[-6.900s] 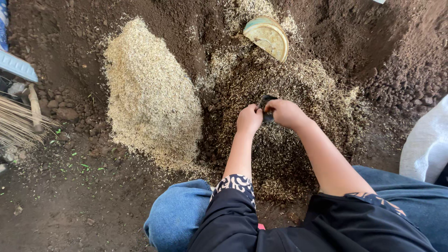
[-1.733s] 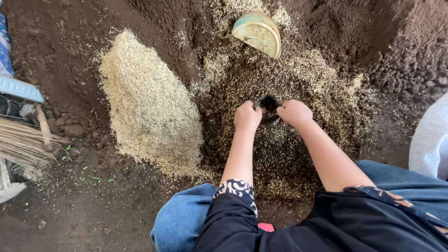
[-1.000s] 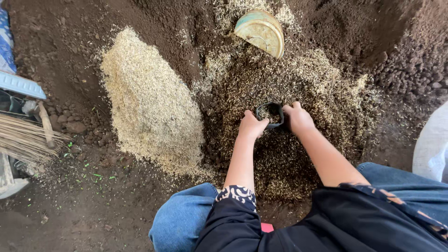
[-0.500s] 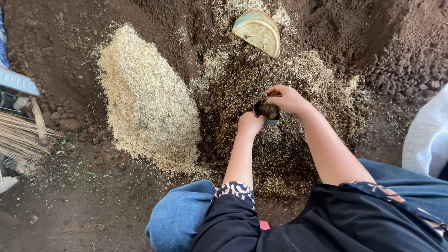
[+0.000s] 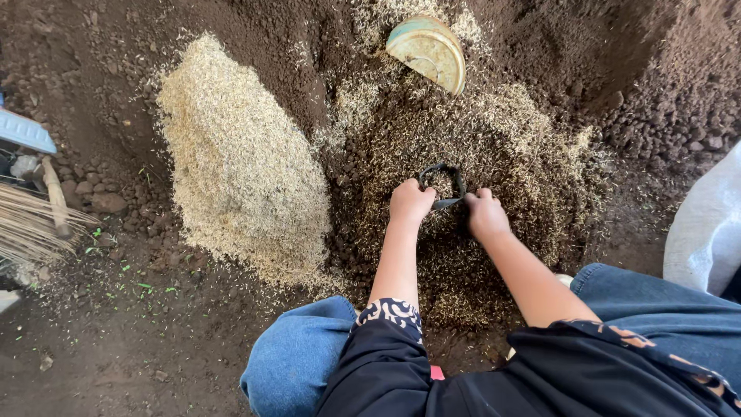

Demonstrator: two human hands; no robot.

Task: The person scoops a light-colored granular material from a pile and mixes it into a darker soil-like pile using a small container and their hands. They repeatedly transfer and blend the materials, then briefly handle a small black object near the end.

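Both hands are gripping a small black bag [image 5: 442,182] at the middle of the mix [image 5: 478,154]: left hand [image 5: 410,204] and right hand [image 5: 486,215] are pinching its rim, probably keeping the mouth open (soil inside). A husk pile [image 5: 239,162] is lying at 9 o'clock, a bowl [image 5: 428,51] at 12.

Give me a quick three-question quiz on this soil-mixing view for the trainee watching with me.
1. True or false: the left hand and right hand both grip the small black bag.
2. Which lies left of the hands? A) pale husk pile B) round pale dish C) white sack
3. Fill in: the dish lies tilted, partly sunk in the ____ beyond the hands.

Key: 1 true; 2 A; 3 soil.
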